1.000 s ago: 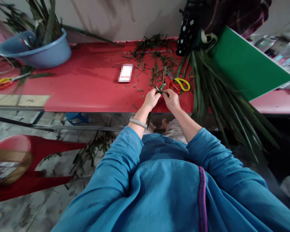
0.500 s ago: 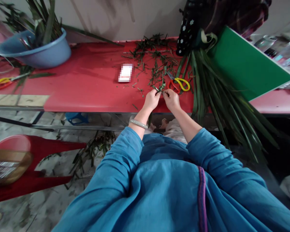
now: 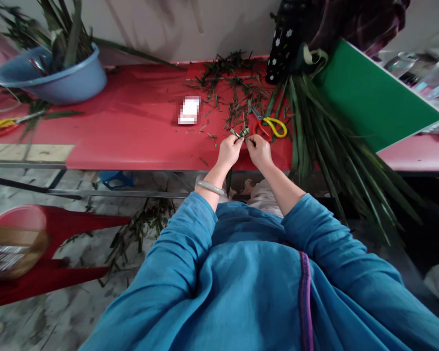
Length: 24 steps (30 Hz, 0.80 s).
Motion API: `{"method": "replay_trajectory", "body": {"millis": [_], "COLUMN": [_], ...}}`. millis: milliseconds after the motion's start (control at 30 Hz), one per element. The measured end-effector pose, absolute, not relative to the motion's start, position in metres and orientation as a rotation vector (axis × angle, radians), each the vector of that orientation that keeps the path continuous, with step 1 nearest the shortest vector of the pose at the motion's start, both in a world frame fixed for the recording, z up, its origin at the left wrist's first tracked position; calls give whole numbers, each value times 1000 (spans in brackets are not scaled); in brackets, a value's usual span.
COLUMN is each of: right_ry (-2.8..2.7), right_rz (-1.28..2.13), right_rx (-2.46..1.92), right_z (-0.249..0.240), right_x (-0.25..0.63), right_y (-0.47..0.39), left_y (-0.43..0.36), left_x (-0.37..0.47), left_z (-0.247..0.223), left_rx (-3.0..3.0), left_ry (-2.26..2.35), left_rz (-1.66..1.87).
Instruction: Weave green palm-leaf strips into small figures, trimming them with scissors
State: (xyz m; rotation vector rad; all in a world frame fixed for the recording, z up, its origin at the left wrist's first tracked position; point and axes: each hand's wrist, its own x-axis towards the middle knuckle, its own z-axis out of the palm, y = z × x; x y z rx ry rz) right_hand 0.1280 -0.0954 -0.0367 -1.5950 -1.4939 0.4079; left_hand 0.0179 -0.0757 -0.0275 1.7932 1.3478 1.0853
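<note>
Over the front part of the red table, my left hand (image 3: 229, 148) and my right hand (image 3: 258, 148) meet fingertip to fingertip. Both pinch a small piece of folded green leaf strips (image 3: 244, 132), whose knotted part sticks up beyond the fingers. A loose leaf end (image 3: 229, 181) hangs below my left hand. Just past my right hand lie scissors (image 3: 276, 126) with one yellow and one red handle. Leaf scraps (image 3: 237, 105) are scattered beyond both hands. The exact grip of the fingertips is too small to make out.
Long green leaves (image 3: 314, 131) hang over the table edge at right, beside a green board (image 3: 376, 97). A blue basin (image 3: 69, 80) with leaves stands at left, near other scissors (image 3: 3, 126). A pixelated bright object (image 3: 189, 110) lies mid-table. A red stool (image 3: 69, 219) is lower left.
The knotted leaf piece has turned slightly between my fingertips. Both hands stay in nearly the same place.
</note>
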Motion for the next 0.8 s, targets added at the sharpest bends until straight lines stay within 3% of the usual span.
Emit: {"method": "replay_trajectory", "body": {"millis": [800], "right_ry": [-1471], "right_rz": [447], "right_rx": [-1538], "right_z": [-37], "right_x": [129], "right_y": [-96], "left_y": [-74], "left_x": [14], "left_z": [-25], "left_rx": [1801], "left_ry": [1325], "left_rz": [1038]}}
